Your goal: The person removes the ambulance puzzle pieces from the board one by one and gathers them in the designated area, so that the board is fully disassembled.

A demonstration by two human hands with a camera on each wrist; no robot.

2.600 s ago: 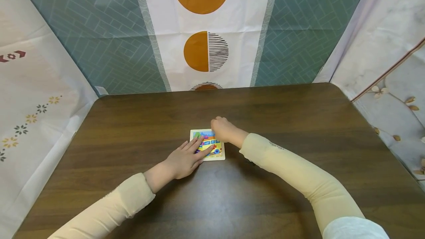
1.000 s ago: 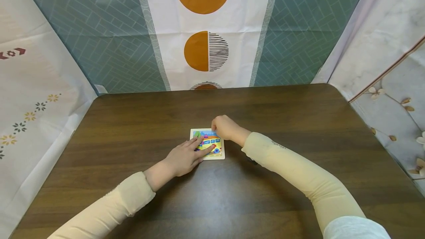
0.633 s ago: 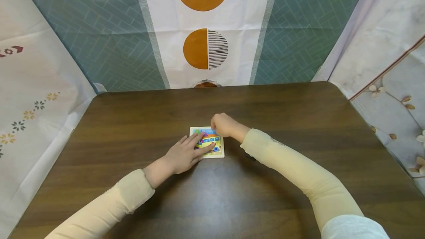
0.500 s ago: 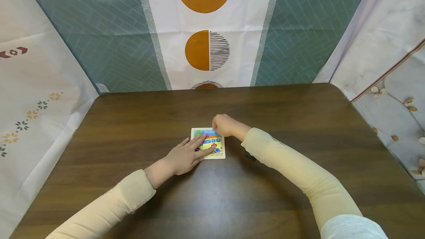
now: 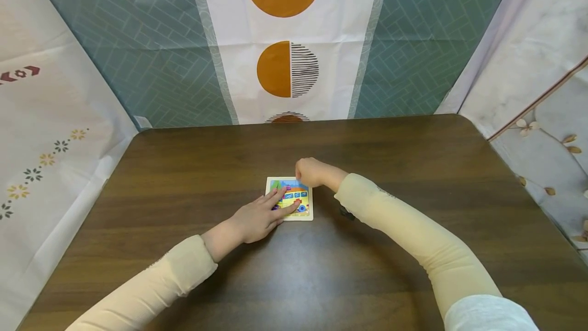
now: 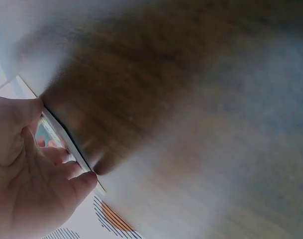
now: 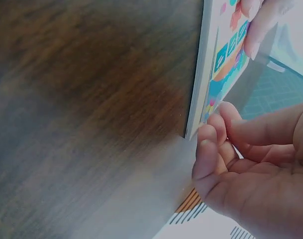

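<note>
A small square picture puzzle [image 5: 301,196] with a bright yellow bus and a pale wooden frame lies on the table. My left hand [image 5: 258,218] rests across its left side with spread, nearly straight fingers, hiding part of the picture. In the left wrist view, the thumb and a fingertip touch the frame's edge [image 6: 71,142]. At the far right corner, the fingers of my right hand [image 5: 314,171] are curled. Up close in the right wrist view, its thumb [image 7: 265,128] meets the index finger right at the puzzle's corner, and nothing shows between them.
The brown wooden table [image 5: 193,167] surrounds the puzzle on every side. Behind its far edge hangs a green cloth [image 5: 151,55] with a white strip of orange half-circles. Pale patterned cloths flank the left [image 5: 55,96] and right. A dark object [image 5: 347,213] shows under the right cuff.
Both hands have kept nearly the same places on the puzzle. The right hand has shifted only slightly at the corner, and the head view has drifted a little.
</note>
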